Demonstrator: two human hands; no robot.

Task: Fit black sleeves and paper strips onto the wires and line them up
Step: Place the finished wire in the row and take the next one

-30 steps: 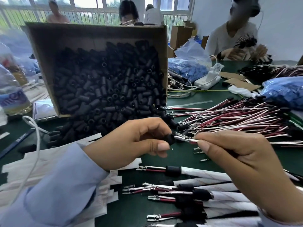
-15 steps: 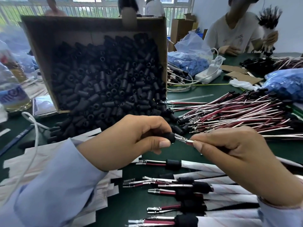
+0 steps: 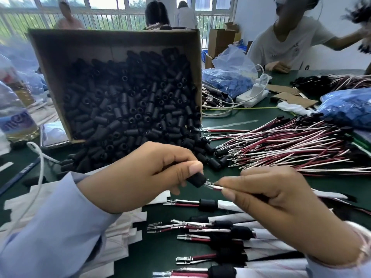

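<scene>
Finished wires (image 3: 188,203) lie rowed at 5 o'clock. Centre: my left hand (image 3: 144,177) pinches one black sleeve (image 3: 196,180). My right hand (image 3: 281,201) pinches the wire (image 3: 216,187) just behind its terminals, at the sleeve's mouth. Sleeve probably light and soft: hold mid-barrel. Wire looks limp: grip short. Loose wires (image 3: 281,149) 2 o'clock, sleeve box (image 3: 112,41) 11.

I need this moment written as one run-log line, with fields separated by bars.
step: fitting sleeve | left hand: pinches black sleeve | right hand: pinches wire | state: wire tip at sleeve mouth, not yet through
</scene>
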